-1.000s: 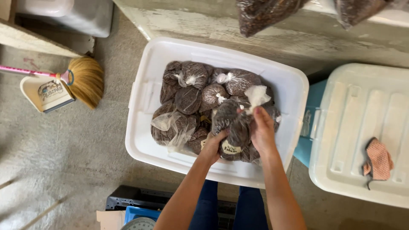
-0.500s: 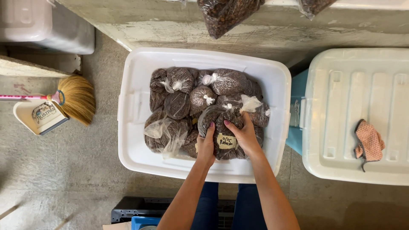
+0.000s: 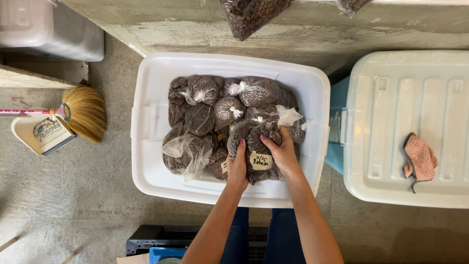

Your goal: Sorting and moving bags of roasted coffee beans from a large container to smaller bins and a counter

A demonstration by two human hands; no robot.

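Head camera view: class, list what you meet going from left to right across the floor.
White dustpan → straw broom → open white bin of tied brown bags → left hand → right hand → lidded white bin → pink cloth.

You stand over a grey tiled floor [image 3: 58, 205]. Directly on it, at centre, sits an open white plastic bin [image 3: 146, 146] packed with knotted clear bags of dark beans [image 3: 200, 117]. Just to its right sits a blue bin with a white lid [image 3: 405, 98]; a pink cloth [image 3: 419, 159] lies on that lid. At left lie a straw broom [image 3: 85, 112] and a white dustpan [image 3: 39, 134], touching. A black crate [image 3: 161, 237] sits near your feet.
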